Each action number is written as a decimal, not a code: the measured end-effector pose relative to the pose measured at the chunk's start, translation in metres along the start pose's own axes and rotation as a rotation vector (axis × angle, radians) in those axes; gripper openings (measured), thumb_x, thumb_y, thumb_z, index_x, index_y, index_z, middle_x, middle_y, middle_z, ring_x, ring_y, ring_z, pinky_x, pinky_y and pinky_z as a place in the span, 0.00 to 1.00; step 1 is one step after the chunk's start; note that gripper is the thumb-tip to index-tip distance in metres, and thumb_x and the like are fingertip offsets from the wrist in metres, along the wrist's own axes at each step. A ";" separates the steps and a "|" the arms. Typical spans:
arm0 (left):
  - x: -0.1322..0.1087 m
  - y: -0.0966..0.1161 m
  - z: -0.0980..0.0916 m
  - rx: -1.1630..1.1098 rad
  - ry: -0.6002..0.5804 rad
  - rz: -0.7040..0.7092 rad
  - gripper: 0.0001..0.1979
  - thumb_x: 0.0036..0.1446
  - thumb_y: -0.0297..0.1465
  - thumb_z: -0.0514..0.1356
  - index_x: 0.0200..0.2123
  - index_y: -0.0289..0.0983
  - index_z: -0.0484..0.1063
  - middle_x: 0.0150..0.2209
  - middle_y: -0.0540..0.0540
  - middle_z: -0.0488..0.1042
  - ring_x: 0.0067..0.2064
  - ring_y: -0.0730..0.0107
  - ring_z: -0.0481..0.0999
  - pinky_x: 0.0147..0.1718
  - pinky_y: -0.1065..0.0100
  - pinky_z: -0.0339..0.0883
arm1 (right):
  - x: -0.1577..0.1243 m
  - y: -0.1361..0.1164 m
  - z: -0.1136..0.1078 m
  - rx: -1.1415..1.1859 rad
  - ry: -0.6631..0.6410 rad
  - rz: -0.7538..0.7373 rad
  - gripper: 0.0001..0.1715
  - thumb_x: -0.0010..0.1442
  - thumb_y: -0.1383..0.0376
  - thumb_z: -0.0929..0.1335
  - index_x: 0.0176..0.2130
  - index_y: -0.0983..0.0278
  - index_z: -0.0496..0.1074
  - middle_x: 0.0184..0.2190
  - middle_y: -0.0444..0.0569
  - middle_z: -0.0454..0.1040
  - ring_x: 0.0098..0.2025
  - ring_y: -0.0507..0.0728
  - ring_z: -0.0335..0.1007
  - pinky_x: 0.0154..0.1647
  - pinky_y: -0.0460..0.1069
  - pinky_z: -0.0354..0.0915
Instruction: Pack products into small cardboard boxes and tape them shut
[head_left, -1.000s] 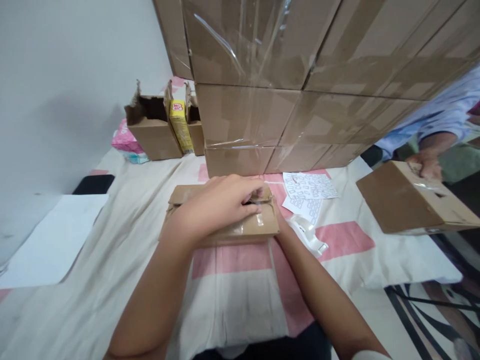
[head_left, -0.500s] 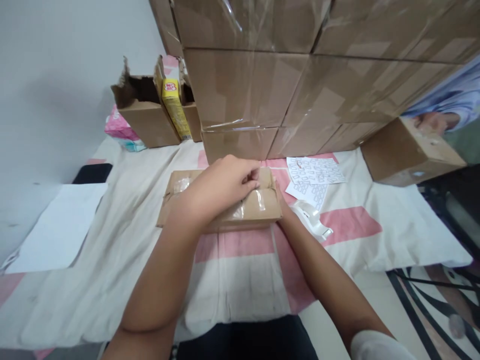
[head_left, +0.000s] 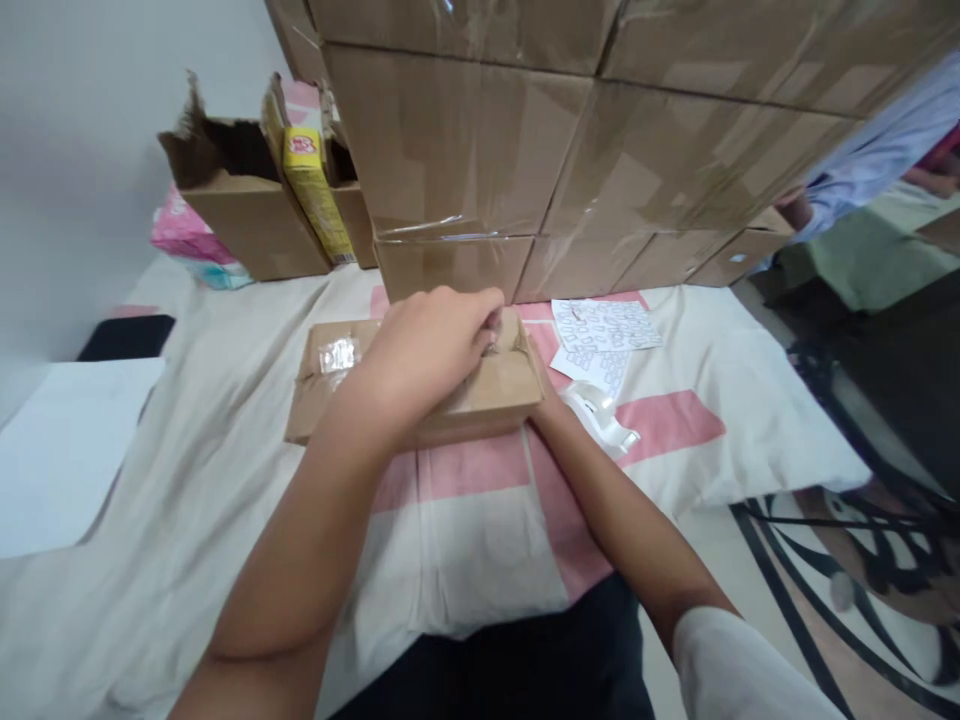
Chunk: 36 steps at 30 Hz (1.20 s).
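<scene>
A flat cardboard box (head_left: 480, 395) with clear tape on its top lies on the cloth in front of me. My left hand (head_left: 439, 335) rests across the box top, its fingers curled together near the right-hand flap. Whatever those fingertips pinch is too small to make out. Around the right end of the box is my right hand (head_left: 541, 395), with most of its fingers hidden behind the cardboard. Just right of that wrist sits a white tape dispenser (head_left: 600, 418).
Taped cardboard boxes (head_left: 480, 150) form a tall stack behind. Two printed sheets (head_left: 607, 325) lie at its foot. Left stand a torn-open box (head_left: 251, 230), a yellow carton (head_left: 319, 195), and white paper (head_left: 64, 440). A co-worker's sleeve (head_left: 870, 175) shows at right.
The view has shifted, so things sit further left. The co-worker's box at the right has moved back against the stack's end. My hands stay on the flat box.
</scene>
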<state>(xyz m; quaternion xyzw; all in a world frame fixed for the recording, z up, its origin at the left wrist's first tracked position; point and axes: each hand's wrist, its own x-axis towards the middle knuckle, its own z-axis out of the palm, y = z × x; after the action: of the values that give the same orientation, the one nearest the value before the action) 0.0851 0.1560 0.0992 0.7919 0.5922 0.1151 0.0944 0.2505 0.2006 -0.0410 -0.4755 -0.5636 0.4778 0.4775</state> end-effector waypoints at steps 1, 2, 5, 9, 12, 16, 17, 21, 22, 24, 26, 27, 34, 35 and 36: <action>-0.002 0.000 0.000 0.025 0.021 0.005 0.08 0.65 0.36 0.55 0.39 0.43 0.73 0.32 0.47 0.76 0.31 0.61 0.71 0.31 0.65 0.52 | -0.006 -0.007 -0.001 0.017 0.015 0.001 0.21 0.66 0.48 0.63 0.35 0.62 0.71 0.32 0.45 0.75 0.37 0.55 0.70 0.42 0.49 0.70; -0.004 0.001 -0.001 0.034 0.031 0.009 0.09 0.65 0.39 0.56 0.39 0.43 0.73 0.32 0.47 0.76 0.32 0.61 0.71 0.31 0.65 0.52 | -0.015 -0.015 -0.005 0.056 0.040 0.010 0.17 0.64 0.51 0.65 0.37 0.62 0.71 0.34 0.45 0.76 0.38 0.54 0.71 0.44 0.50 0.71; -0.015 0.005 -0.006 0.005 -0.004 0.034 0.13 0.62 0.46 0.61 0.36 0.42 0.75 0.33 0.48 0.78 0.32 0.62 0.72 0.33 0.65 0.53 | -0.058 -0.044 -0.033 0.237 0.151 0.011 0.14 0.60 0.55 0.70 0.41 0.60 0.71 0.39 0.45 0.76 0.41 0.55 0.76 0.46 0.52 0.73; -0.036 0.017 -0.015 0.021 -0.069 0.030 0.14 0.65 0.39 0.58 0.31 0.40 0.78 0.34 0.46 0.78 0.33 0.63 0.73 0.32 0.64 0.54 | -0.104 -0.061 -0.104 0.095 0.436 -0.058 0.10 0.61 0.57 0.70 0.38 0.61 0.72 0.36 0.47 0.76 0.37 0.55 0.77 0.39 0.49 0.74; -0.049 0.027 -0.018 0.070 -0.059 0.085 0.15 0.67 0.35 0.54 0.34 0.39 0.80 0.41 0.42 0.78 0.42 0.58 0.74 0.34 0.64 0.57 | -0.100 -0.056 -0.151 0.123 0.461 0.380 0.12 0.60 0.60 0.70 0.43 0.62 0.71 0.39 0.51 0.78 0.34 0.56 0.78 0.32 0.47 0.73; -0.056 0.035 -0.017 0.049 -0.032 0.082 0.17 0.66 0.38 0.54 0.36 0.37 0.80 0.45 0.40 0.76 0.44 0.54 0.75 0.35 0.62 0.60 | -0.070 -0.049 -0.179 0.240 0.375 0.620 0.12 0.64 0.60 0.65 0.44 0.65 0.66 0.41 0.61 0.78 0.33 0.60 0.79 0.29 0.52 0.74; -0.056 0.035 -0.017 0.015 -0.040 0.068 0.17 0.65 0.40 0.55 0.36 0.37 0.80 0.44 0.40 0.77 0.41 0.55 0.75 0.35 0.62 0.60 | -0.063 -0.048 -0.180 0.255 0.366 0.631 0.11 0.65 0.60 0.63 0.43 0.65 0.65 0.40 0.62 0.78 0.31 0.59 0.77 0.27 0.52 0.73; -0.050 0.021 -0.019 -0.169 -0.095 0.099 0.20 0.63 0.46 0.56 0.29 0.38 0.78 0.34 0.43 0.77 0.32 0.62 0.73 0.31 0.64 0.58 | -0.040 -0.045 -0.178 0.279 0.314 0.675 0.09 0.68 0.62 0.59 0.38 0.64 0.63 0.33 0.57 0.75 0.22 0.51 0.65 0.17 0.44 0.60; -0.048 0.016 -0.021 -0.214 -0.107 0.117 0.20 0.63 0.47 0.56 0.29 0.39 0.78 0.32 0.44 0.76 0.31 0.63 0.73 0.31 0.65 0.58 | -0.035 -0.044 -0.175 0.273 0.295 0.679 0.09 0.68 0.63 0.59 0.36 0.64 0.63 0.29 0.53 0.73 0.21 0.50 0.61 0.16 0.43 0.56; -0.046 0.006 -0.026 -0.302 -0.128 0.145 0.20 0.62 0.48 0.56 0.31 0.40 0.79 0.32 0.46 0.77 0.31 0.65 0.73 0.30 0.66 0.57 | -0.026 -0.042 -0.166 0.248 0.261 0.673 0.11 0.69 0.63 0.62 0.34 0.65 0.64 0.24 0.43 0.67 0.19 0.47 0.54 0.15 0.41 0.50; -0.045 0.000 -0.034 -0.368 -0.148 0.165 0.21 0.62 0.51 0.56 0.32 0.42 0.79 0.32 0.48 0.77 0.31 0.66 0.73 0.29 0.67 0.56 | -0.019 -0.042 -0.155 0.210 0.247 0.642 0.13 0.69 0.62 0.66 0.34 0.66 0.66 0.23 0.39 0.63 0.18 0.44 0.50 0.15 0.41 0.47; -0.046 -0.002 -0.038 -0.388 -0.145 0.170 0.22 0.62 0.52 0.56 0.32 0.43 0.79 0.33 0.49 0.77 0.31 0.66 0.73 0.28 0.67 0.56 | -0.018 -0.043 -0.149 0.191 0.249 0.613 0.12 0.67 0.62 0.69 0.33 0.66 0.66 0.24 0.38 0.63 0.19 0.44 0.49 0.15 0.41 0.46; -0.066 0.001 -0.061 -0.392 0.094 0.231 0.16 0.66 0.47 0.56 0.41 0.48 0.80 0.38 0.52 0.78 0.37 0.67 0.74 0.32 0.66 0.59 | -0.054 -0.101 -0.097 0.183 0.299 0.115 0.12 0.49 0.65 0.73 0.29 0.62 0.65 0.25 0.39 0.62 0.27 0.47 0.59 0.25 0.42 0.56; -0.069 0.004 -0.063 -0.379 0.147 0.248 0.15 0.66 0.46 0.56 0.42 0.47 0.80 0.39 0.52 0.78 0.39 0.66 0.75 0.34 0.66 0.60 | -0.062 -0.114 -0.087 0.190 0.294 0.039 0.12 0.49 0.64 0.73 0.29 0.62 0.65 0.26 0.39 0.61 0.27 0.48 0.58 0.27 0.43 0.57; -0.072 0.007 -0.063 -0.365 0.197 0.269 0.13 0.66 0.44 0.57 0.44 0.46 0.79 0.40 0.52 0.77 0.41 0.66 0.75 0.36 0.66 0.62 | -0.068 -0.127 -0.077 0.192 0.277 -0.038 0.12 0.49 0.63 0.72 0.29 0.62 0.65 0.26 0.39 0.61 0.28 0.48 0.58 0.28 0.43 0.57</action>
<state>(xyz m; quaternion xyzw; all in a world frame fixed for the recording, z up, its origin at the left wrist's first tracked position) 0.0536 0.0860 0.1567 0.8184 0.4571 0.3085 0.1614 0.3230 0.1277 0.0865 -0.4782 -0.4530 0.4505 0.6026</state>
